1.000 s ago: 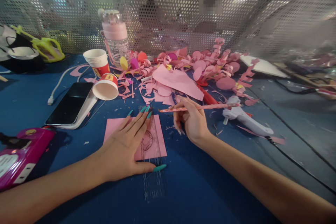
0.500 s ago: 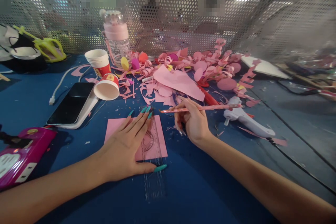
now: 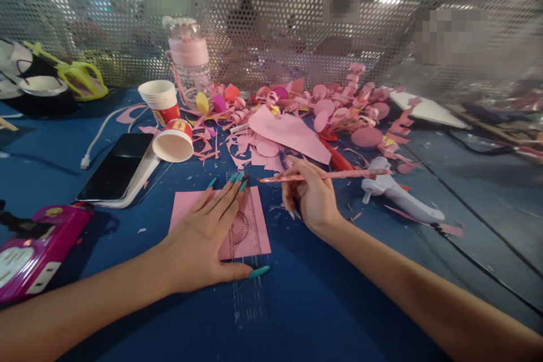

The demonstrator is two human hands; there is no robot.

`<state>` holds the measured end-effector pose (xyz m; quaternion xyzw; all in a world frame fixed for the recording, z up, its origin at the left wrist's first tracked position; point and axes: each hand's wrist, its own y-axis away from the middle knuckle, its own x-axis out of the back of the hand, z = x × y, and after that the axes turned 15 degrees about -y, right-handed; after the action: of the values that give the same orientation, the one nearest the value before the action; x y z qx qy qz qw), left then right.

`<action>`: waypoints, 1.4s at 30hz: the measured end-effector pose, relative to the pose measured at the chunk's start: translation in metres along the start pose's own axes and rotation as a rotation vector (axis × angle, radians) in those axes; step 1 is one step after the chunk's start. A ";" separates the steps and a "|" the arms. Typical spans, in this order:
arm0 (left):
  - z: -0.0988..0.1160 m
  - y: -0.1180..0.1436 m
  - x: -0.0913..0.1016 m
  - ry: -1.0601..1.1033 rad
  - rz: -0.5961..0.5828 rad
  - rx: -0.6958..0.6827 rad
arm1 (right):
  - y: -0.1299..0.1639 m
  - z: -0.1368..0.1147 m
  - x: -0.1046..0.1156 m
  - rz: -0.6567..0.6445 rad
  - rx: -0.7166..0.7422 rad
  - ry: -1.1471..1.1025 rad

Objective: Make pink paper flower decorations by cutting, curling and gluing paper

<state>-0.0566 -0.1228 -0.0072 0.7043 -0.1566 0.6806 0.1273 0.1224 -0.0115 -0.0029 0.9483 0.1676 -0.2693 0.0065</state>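
My left hand (image 3: pixel 207 232) lies flat with fingers stretched, pressing a clear plastic ruler (image 3: pixel 249 300) with a protractor cut-out onto a square of pink paper (image 3: pixel 262 232). The fingers reach the ruler's far end and the thumb crosses its near part; the hand covers much of the paper's left half. To the right of the paper, my right hand (image 3: pixel 311 198) is closed around a pink pencil (image 3: pixel 348 173). The pencil lies nearly level, its tip pointing left just beyond the ruler's far right corner and apart from the paper.
Pink paper scraps (image 3: pixel 288 130) are heaped at the back. A glue gun (image 3: pixel 392 198) lies right, its cable trailing forward. On the left are a phone (image 3: pixel 116 167), paper cups (image 3: pixel 173 144), and a magenta power strip (image 3: pixel 42 249). A bottle (image 3: pixel 189 59) stands before the perforated metal panel (image 3: pixel 275 28).
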 end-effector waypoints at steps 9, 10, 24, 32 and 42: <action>0.000 0.000 0.000 -0.003 0.003 -0.012 | 0.000 0.001 0.001 -0.003 -0.001 -0.001; 0.000 0.000 0.000 -0.006 -0.001 -0.011 | 0.000 0.001 0.001 -0.003 -0.001 0.001; 0.000 0.000 0.002 0.004 0.001 -0.003 | 0.000 0.000 0.001 -0.001 -0.015 -0.041; 0.000 0.000 0.001 -0.002 0.018 -0.007 | -0.001 0.000 0.001 -0.004 -0.013 -0.017; 0.000 0.001 0.001 0.014 0.016 0.004 | 0.001 -0.001 0.000 -0.002 -0.001 -0.012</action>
<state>-0.0564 -0.1236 -0.0058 0.6985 -0.1601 0.6868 0.1215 0.1231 -0.0124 -0.0026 0.9466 0.1688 -0.2747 0.0078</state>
